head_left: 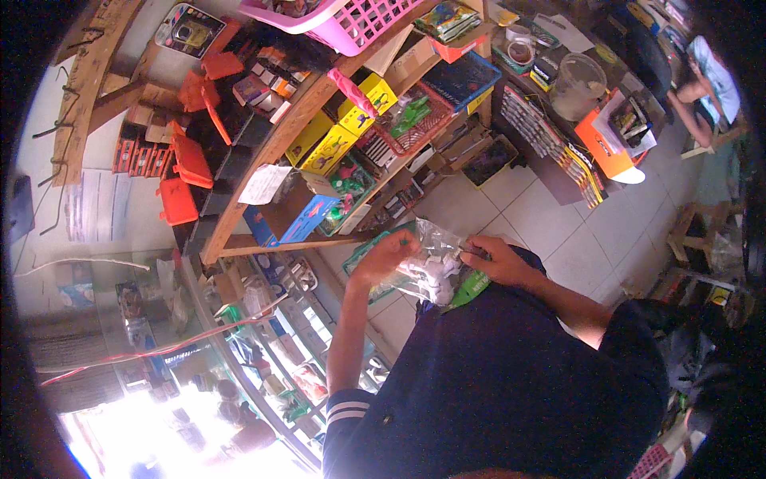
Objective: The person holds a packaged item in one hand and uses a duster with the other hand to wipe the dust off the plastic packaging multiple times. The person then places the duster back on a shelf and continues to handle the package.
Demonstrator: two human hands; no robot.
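Note:
In front of my body I hold a clear plastic bag point(437, 239) with white items point(433, 279) inside; their exact kind I cannot make out. My left hand point(388, 254) is closed on the bag's left side, fingers pinched near its upper edge. On the other side, my right hand point(496, 259) grips the bag with thumb and fingers together. Below the right hand, a green printed packet or label point(471, 289) shows against my dark shirt. Behind the left hand sits a green basket point(359, 254), partly covered by the hand and bag.
A wooden shelf point(271, 152) ahead carries yellow boxes point(329, 148), a blue box point(307, 219) and a red basket point(415, 120). A pink basket point(355, 24) stands on top. Glass shelving point(279, 343) is at my left. Another person point(702, 88) is at the far right, past an orange box point(608, 144).

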